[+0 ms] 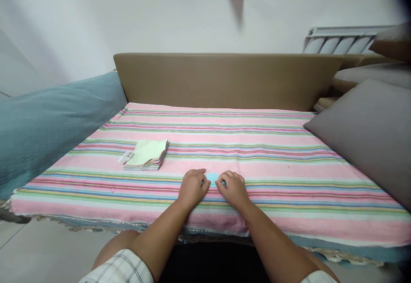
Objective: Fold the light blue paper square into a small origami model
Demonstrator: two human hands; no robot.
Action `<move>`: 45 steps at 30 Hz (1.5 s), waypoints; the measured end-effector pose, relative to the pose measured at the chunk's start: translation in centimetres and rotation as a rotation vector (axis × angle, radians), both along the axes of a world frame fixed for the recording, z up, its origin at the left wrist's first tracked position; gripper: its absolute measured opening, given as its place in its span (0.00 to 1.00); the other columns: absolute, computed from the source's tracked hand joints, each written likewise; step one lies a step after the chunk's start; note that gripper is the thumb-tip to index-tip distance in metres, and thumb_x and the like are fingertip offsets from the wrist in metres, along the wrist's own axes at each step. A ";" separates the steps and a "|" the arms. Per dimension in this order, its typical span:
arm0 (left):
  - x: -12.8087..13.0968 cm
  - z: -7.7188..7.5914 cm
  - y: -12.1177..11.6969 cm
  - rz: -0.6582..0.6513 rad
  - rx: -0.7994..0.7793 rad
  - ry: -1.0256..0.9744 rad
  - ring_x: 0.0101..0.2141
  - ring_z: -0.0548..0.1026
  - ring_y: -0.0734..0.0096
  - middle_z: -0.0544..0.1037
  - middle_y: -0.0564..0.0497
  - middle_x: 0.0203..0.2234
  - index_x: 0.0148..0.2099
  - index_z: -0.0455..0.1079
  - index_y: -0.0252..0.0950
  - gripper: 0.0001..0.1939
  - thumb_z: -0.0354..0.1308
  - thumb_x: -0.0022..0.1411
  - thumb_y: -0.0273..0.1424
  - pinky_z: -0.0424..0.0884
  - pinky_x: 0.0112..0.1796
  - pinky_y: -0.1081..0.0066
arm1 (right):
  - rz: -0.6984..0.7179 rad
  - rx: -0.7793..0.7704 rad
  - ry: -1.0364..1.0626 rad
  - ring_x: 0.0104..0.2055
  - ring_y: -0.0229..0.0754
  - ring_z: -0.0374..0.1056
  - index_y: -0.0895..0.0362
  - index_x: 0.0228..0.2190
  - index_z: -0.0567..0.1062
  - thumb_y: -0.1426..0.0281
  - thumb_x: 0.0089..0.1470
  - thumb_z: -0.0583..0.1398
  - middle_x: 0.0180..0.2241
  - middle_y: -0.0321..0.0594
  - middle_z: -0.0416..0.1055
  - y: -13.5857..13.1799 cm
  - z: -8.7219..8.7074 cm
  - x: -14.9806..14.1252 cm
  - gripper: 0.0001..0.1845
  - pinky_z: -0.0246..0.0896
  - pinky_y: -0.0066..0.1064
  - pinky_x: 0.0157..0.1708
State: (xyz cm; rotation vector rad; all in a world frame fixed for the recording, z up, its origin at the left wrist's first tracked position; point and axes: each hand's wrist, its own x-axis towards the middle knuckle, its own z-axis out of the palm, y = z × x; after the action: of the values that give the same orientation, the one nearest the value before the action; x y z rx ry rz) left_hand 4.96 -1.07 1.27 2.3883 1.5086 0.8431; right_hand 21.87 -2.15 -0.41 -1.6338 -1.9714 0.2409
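Note:
A small light-blue piece of paper [212, 178] lies low over the striped cloth, between my two hands. My left hand [193, 185] pinches its left side, thumb against curled fingers. On the opposite side my right hand [233, 187] is closed the same way, thumb and fingertips on the paper's right edge. Both hands cover much of the paper, so its full shape is hidden. To the left of my left hand sits a stack of coloured paper sheets [149, 151], pale green on top. A small white object with dark marks [126, 157] touches the stack's left edge.
The pink striped cloth [263, 163] covers the sofa seat. Behind it stands the brown backrest [218, 81]. A blue-covered armrest [64, 122] borders the left, and grey cushions [366, 133] pile up at the right. A radiator [346, 39] is on the wall.

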 end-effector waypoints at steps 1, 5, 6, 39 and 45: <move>0.0 0.0 0.0 0.000 0.002 0.000 0.44 0.72 0.60 0.77 0.48 0.40 0.24 0.68 0.39 0.07 0.58 0.54 0.28 0.63 0.47 0.59 | 0.000 0.002 0.000 0.35 0.39 0.61 0.54 0.23 0.69 0.67 0.51 0.56 0.30 0.33 0.68 0.0 0.0 0.0 0.08 0.47 0.33 0.40; 0.0 -0.1 0.0 -0.009 0.009 0.002 0.45 0.71 0.59 0.77 0.47 0.41 0.25 0.68 0.39 0.06 0.58 0.54 0.28 0.63 0.47 0.58 | 0.000 0.010 0.007 0.35 0.39 0.60 0.54 0.23 0.68 0.67 0.51 0.56 0.29 0.33 0.68 -0.1 0.1 0.0 0.08 0.47 0.33 0.40; -0.1 -0.1 0.0 -0.013 0.011 0.002 0.45 0.71 0.59 0.77 0.47 0.40 0.25 0.68 0.39 0.06 0.58 0.54 0.28 0.63 0.47 0.58 | 0.000 0.012 0.010 0.35 0.39 0.60 0.54 0.23 0.68 0.67 0.51 0.56 0.29 0.33 0.68 -0.1 0.1 0.0 0.07 0.47 0.33 0.40; -0.3 -0.1 -0.1 -0.031 0.018 -0.034 0.45 0.72 0.58 0.77 0.48 0.40 0.25 0.69 0.39 0.05 0.58 0.54 0.28 0.64 0.47 0.59 | 0.045 -0.020 0.104 0.37 0.39 0.62 0.53 0.24 0.69 0.66 0.52 0.56 0.30 0.32 0.69 -0.2 0.2 0.5 0.08 0.48 0.33 0.42; -0.2 0.0 -0.1 -0.027 0.022 -0.031 0.44 0.72 0.58 0.77 0.47 0.39 0.24 0.69 0.38 0.06 0.58 0.53 0.28 0.64 0.46 0.59 | 0.041 -0.015 0.104 0.36 0.40 0.62 0.53 0.23 0.69 0.66 0.51 0.55 0.30 0.33 0.70 -0.1 0.1 0.4 0.08 0.47 0.33 0.42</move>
State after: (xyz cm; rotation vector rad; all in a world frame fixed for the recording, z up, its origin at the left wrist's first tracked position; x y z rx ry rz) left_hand 4.71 -1.18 1.23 2.3941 1.4594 0.8919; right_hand 22.23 -2.25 -0.35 -1.5593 -1.9307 0.3498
